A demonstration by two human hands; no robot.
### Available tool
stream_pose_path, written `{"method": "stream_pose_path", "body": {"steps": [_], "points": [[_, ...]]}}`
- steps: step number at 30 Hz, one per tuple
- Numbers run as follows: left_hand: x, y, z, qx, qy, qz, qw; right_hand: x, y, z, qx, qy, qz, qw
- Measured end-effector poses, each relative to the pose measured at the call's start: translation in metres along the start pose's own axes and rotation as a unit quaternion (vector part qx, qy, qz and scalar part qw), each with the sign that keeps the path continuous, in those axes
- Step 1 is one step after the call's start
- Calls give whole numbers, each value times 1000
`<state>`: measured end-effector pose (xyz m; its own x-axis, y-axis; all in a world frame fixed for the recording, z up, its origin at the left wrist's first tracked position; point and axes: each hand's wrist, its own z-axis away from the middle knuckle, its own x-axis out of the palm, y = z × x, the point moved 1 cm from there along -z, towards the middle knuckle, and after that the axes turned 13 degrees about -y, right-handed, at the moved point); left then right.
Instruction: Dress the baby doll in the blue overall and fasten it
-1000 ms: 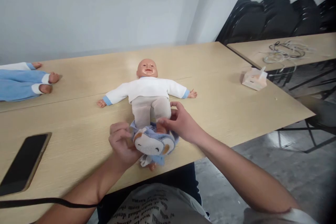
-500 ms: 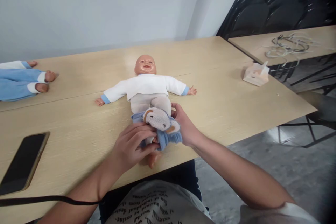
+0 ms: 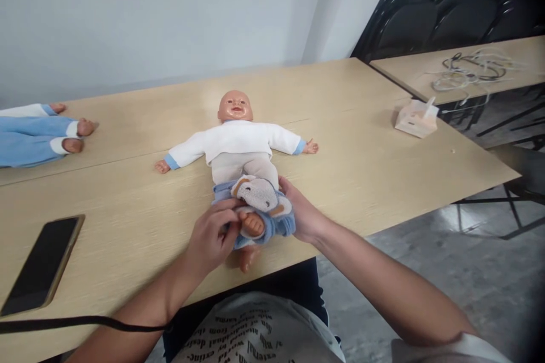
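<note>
A baby doll (image 3: 238, 139) in a white top lies on its back, arms spread and feet toward me. Blue doll pants (image 3: 279, 226) with a grey animal face are bunched around its lower legs. One bare foot pokes through the blue cloth; the other shows below it. My left hand (image 3: 217, 229) is closed at the left edge of the pants, fingertips pinching cloth beside the foot. Against the right side of the bunched pants, my right hand (image 3: 300, 212) curls around the cloth, its fingers partly hidden behind it.
A phone (image 3: 42, 264) lies on the wooden table (image 3: 361, 164) at the left. Behind it is a second doll (image 3: 38, 133) in blue pants, cut off by the frame. A small box (image 3: 417, 118) stands at the right, cables (image 3: 472, 72) on another table, stacked chairs (image 3: 409, 17) behind.
My left hand has drawn back a little to the left, and its fingers have curled in. The doll's foot now shows fully in the blue cloth. My right hand has barely moved.
</note>
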<state>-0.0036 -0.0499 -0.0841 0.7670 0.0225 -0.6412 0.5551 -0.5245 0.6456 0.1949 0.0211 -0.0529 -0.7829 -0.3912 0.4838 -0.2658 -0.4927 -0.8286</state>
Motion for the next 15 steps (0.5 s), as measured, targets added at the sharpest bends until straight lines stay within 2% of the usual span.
{"method": "stream_pose_path", "body": {"steps": [3,6,9,12,15], "points": [[3,7,-1,22,-18,-57,998,1,0,2,-6,6,-7,1000],[6,15,-3,-3,-37,-90,995,0,4,4,-11,32,14,999],[8,24,-7,-19,-29,-130,991,-2,11,4,-14,41,30,999],[8,31,-13,-42,-13,-119,992,-9,9,10,-51,-18,67,996],[5,37,-15,-70,17,-85,994,-21,-5,21,-75,-108,175,976]]}}
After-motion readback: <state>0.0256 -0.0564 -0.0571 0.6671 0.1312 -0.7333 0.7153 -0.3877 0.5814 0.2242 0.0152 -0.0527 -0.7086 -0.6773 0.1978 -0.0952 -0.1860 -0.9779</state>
